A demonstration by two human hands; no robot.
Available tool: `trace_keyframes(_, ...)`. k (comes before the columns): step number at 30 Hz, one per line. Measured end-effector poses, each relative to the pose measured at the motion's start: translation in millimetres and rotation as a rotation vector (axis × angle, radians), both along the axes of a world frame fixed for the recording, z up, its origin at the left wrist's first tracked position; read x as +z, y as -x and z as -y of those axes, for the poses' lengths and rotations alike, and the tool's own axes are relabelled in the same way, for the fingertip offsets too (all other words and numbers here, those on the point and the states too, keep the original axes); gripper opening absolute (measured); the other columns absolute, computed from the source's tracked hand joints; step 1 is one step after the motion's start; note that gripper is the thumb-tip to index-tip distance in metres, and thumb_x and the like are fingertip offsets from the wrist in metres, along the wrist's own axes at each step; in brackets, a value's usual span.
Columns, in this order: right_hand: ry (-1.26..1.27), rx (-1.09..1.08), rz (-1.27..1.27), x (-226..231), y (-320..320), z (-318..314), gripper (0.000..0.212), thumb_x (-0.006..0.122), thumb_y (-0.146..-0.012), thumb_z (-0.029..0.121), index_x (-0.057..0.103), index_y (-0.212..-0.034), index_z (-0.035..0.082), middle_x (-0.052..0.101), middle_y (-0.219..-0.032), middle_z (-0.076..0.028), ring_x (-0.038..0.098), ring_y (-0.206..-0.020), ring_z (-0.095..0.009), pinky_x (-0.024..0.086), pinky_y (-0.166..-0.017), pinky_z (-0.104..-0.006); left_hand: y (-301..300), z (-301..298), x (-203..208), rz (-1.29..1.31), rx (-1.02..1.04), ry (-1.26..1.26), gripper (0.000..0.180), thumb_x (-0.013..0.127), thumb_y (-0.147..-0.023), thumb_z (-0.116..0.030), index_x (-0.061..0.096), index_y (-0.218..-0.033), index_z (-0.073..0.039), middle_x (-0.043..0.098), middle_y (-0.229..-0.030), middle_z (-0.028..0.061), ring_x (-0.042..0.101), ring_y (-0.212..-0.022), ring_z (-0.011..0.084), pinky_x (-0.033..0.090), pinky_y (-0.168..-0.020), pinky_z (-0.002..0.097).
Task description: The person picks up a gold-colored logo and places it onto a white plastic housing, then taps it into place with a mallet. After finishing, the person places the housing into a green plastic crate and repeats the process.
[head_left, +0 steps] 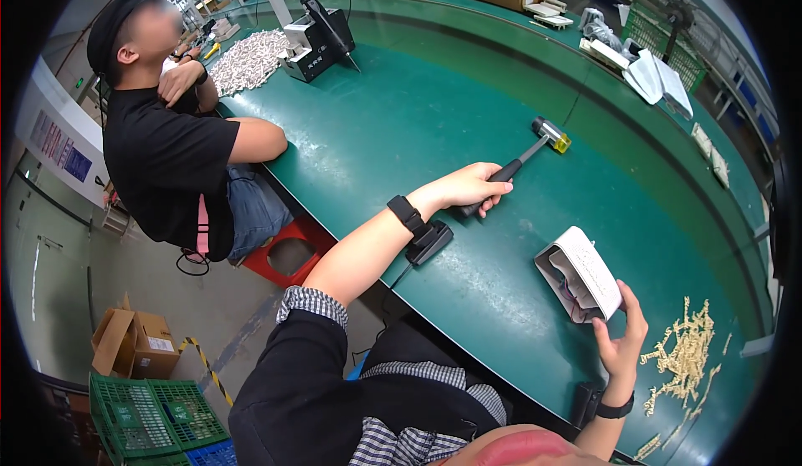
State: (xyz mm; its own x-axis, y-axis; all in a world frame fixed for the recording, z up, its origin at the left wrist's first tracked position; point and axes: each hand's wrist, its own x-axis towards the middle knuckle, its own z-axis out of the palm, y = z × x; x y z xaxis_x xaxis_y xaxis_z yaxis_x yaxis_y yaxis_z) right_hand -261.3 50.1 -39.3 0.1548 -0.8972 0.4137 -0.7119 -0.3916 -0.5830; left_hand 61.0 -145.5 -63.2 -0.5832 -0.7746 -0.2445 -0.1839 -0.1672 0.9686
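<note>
My left hand is wrapped round the black handle of a mallet, whose metal head with one yellow and one black face points away from me over the green table. At the right, my right hand grips the near end of a white plastic housing between thumb and fingers. The housing stands tilted, its hollow side facing left, and some dark and reddish parts show inside it. Just right of my right hand lies a loose heap of small pale yellow pieces.
On the green table, a black device with a screwdriver-like tool stands at the far left beside a pile of small white parts. A co-worker sits at the left edge. White panels and bags line the far side.
</note>
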Motion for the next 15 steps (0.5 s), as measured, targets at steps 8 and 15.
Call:
trace_keyframes(8,-0.010,0.010,0.001,-1.0,1.3,0.4,0.058,0.068,-0.073,0.024,0.051,-0.122,-0.004,0.060,-0.113,-0.018,0.060,-0.099,-0.028,0.046,-0.085,-0.0353,1.5,1.5,2.0,0.007,0.015,-0.003,0.023,0.053,-0.093,-0.019,0.048,-0.107,-0.002,0.049,-0.069,-0.0010,0.048,-0.052,0.0049,0.045,-0.049,0.0217)
trace_keyframes(15,0.008,-0.002,0.005,-0.6,-1.0,1.0,0.058,0.068,-0.073,0.022,0.051,-0.122,-0.004,0.060,-0.113,-0.018,0.060,-0.099,-0.028,0.045,-0.086,-0.0354,1.0,0.6,-1.9,-0.023,0.017,0.011,0.019,0.054,-0.092,-0.021,0.049,-0.092,-0.003,0.051,-0.068,0.0001,0.051,-0.052,0.0074,0.047,-0.049,0.0236)
